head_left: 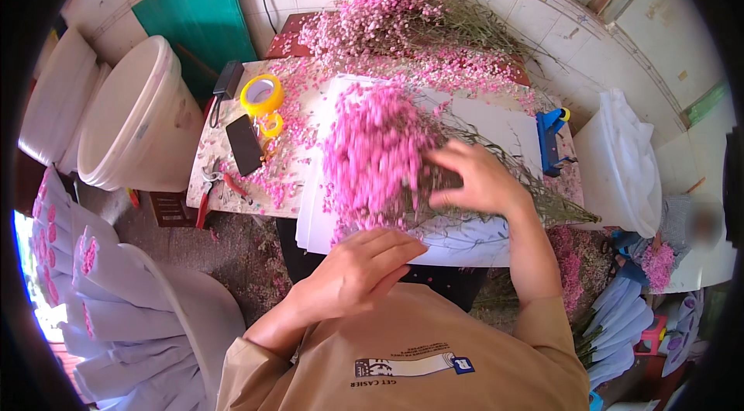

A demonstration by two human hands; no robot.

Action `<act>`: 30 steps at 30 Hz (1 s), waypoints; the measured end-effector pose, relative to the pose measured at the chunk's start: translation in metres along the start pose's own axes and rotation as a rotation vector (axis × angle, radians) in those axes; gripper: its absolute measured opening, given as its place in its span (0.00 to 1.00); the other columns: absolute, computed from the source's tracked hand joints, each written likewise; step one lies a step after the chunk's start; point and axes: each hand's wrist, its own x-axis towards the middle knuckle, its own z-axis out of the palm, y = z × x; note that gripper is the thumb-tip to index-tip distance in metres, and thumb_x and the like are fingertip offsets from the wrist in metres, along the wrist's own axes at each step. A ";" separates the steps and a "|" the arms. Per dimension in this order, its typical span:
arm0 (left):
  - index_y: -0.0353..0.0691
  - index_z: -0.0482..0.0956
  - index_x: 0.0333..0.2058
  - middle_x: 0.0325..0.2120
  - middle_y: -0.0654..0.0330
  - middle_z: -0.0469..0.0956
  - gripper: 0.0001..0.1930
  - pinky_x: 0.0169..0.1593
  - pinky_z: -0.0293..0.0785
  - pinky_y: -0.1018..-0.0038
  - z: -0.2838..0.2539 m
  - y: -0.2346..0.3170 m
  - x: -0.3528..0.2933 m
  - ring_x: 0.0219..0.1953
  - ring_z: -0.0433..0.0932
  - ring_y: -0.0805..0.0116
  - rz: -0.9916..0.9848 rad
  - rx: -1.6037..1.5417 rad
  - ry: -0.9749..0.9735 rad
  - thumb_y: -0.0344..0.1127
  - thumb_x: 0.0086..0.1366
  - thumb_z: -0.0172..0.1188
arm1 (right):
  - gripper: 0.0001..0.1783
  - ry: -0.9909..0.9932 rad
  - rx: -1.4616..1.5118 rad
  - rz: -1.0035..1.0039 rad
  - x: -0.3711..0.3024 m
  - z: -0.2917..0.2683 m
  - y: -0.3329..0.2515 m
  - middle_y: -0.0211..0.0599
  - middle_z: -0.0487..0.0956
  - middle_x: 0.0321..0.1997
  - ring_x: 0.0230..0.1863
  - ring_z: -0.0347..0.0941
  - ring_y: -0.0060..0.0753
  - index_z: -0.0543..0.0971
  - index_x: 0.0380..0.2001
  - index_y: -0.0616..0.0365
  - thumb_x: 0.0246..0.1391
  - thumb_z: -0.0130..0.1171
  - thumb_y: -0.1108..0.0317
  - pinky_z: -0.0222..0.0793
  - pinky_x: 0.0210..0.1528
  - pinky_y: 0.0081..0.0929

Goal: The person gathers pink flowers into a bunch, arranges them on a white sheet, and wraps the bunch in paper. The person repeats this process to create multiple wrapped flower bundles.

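A bunch of pink baby's breath point(380, 151), its blossoms smeared by motion, lies on a stack of white paper sheets point(473, 244) at the middle of the table. Its thin green stems spread toward the right. My right hand point(480, 182) is over the stems just right of the blossoms, thumb and fingers apart. I cannot tell whether it touches them. At the near edge of the bunch is my left hand point(364, 267), palm down, with its fingers stretched out and nothing seen in them.
On the table's left are yellow tape point(262, 94), a black phone point(245, 144) and red-handled pliers point(208, 192). A blue tape dispenser point(552, 141) stands right. More pink flowers point(395, 12) lie behind. Bins point(132, 116) and wrapped bouquets point(132, 302) flank me; another person point(670, 225) is far right.
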 end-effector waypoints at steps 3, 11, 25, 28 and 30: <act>0.37 0.80 0.54 0.51 0.52 0.81 0.21 0.55 0.77 0.58 0.007 0.003 0.019 0.53 0.80 0.50 0.053 0.248 0.076 0.28 0.61 0.65 | 0.37 -0.059 0.089 -0.166 -0.029 0.007 -0.006 0.43 0.81 0.50 0.51 0.79 0.48 0.80 0.59 0.58 0.46 0.80 0.57 0.74 0.55 0.38; 0.37 0.79 0.56 0.54 0.53 0.79 0.26 0.50 0.72 0.63 0.050 -0.002 -0.017 0.51 0.78 0.59 -0.020 0.588 -0.127 0.37 0.57 0.60 | 0.30 0.197 0.372 0.003 -0.029 0.012 -0.030 0.46 0.82 0.52 0.53 0.81 0.46 0.77 0.58 0.59 0.54 0.74 0.63 0.77 0.55 0.40; 0.37 0.78 0.57 0.54 0.54 0.78 0.28 0.54 0.70 0.60 0.048 0.003 -0.014 0.53 0.76 0.56 -0.110 0.423 -0.049 0.47 0.61 0.68 | 0.33 0.317 0.021 0.090 0.052 0.038 0.020 0.45 0.83 0.52 0.52 0.81 0.51 0.79 0.59 0.56 0.48 0.74 0.63 0.78 0.54 0.40; 0.36 0.78 0.57 0.53 0.54 0.79 0.29 0.61 0.67 0.54 0.035 -0.005 0.001 0.56 0.76 0.53 -0.081 0.495 0.086 0.50 0.64 0.66 | 0.36 0.317 -0.104 0.028 0.049 0.039 0.012 0.46 0.80 0.55 0.55 0.78 0.50 0.77 0.61 0.55 0.47 0.74 0.62 0.75 0.54 0.43; 0.36 0.78 0.56 0.52 0.54 0.79 0.28 0.62 0.66 0.53 0.032 -0.013 0.003 0.56 0.76 0.53 -0.141 0.586 0.108 0.51 0.65 0.65 | 0.40 0.396 -0.342 -0.033 0.045 0.038 -0.016 0.45 0.78 0.57 0.59 0.75 0.49 0.75 0.64 0.52 0.45 0.74 0.62 0.73 0.58 0.43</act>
